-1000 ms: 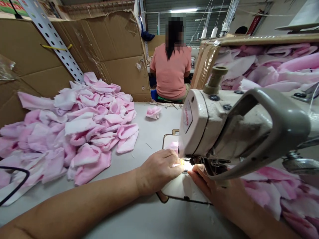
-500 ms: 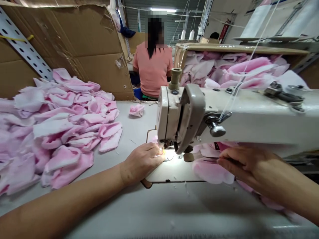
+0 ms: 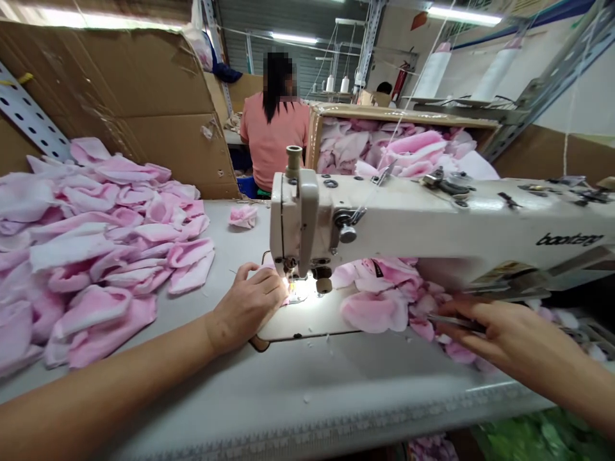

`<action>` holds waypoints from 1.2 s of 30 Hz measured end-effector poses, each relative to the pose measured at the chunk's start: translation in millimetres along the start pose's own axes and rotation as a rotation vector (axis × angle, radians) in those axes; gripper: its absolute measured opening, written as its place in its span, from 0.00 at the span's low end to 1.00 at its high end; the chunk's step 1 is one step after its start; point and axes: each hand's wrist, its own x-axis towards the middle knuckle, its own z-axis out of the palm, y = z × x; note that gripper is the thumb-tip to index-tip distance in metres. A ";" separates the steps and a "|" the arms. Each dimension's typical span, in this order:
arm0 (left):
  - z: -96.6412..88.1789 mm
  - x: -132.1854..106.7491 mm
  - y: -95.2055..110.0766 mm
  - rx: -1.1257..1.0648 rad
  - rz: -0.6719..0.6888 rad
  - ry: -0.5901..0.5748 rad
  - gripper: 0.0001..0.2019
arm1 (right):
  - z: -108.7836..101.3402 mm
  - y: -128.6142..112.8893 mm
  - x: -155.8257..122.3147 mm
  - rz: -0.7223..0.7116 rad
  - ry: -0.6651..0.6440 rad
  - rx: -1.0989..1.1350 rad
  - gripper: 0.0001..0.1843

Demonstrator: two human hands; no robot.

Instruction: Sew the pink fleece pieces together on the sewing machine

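My left hand (image 3: 247,307) rests curled on a small pink fabric piece (image 3: 273,266) at the needle of a cream sewing machine (image 3: 384,224), close beside the lit presser foot (image 3: 293,275). Most of that piece is hidden under my fingers. To the right of the machine's needle, a bunch of pink plush fabric (image 3: 375,307) lies on the white machine bed (image 3: 307,323) and under the arm. My right hand (image 3: 485,330) is just beyond it, holding a slim metal tool, perhaps snips (image 3: 454,322), with its fingers closed around it.
A large heap of pink fabric pieces (image 3: 106,250) covers the grey table (image 3: 230,378) at left, and one lone piece (image 3: 243,216) lies beyond my left hand. Behind the machine stands a cardboard box of pink pieces (image 3: 403,121). A co-worker in a salmon shirt (image 3: 273,134) sits further back.
My view has swung left, bringing the whole machine arm into sight. My right hand has moved right, away from the needle, with a metal tool in it. More pink fabric now lies under the arm.
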 end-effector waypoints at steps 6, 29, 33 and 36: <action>-8.9 2.5 9.6 -0.010 -0.036 -0.031 0.09 | 20.4 -19.8 -3.7 -0.008 -0.114 -0.203 0.11; -12.0 11.9 99.5 -2.018 -0.885 -0.161 0.18 | 19.2 -115.4 45.3 -0.432 0.112 0.600 0.09; -19.4 1.0 87.3 -1.854 -0.956 -0.078 0.16 | 23.2 -125.3 48.5 -0.243 0.075 0.757 0.06; -24.1 -5.9 79.3 -1.756 -0.974 -0.014 0.15 | 18.8 -133.4 43.9 -0.118 0.001 0.790 0.09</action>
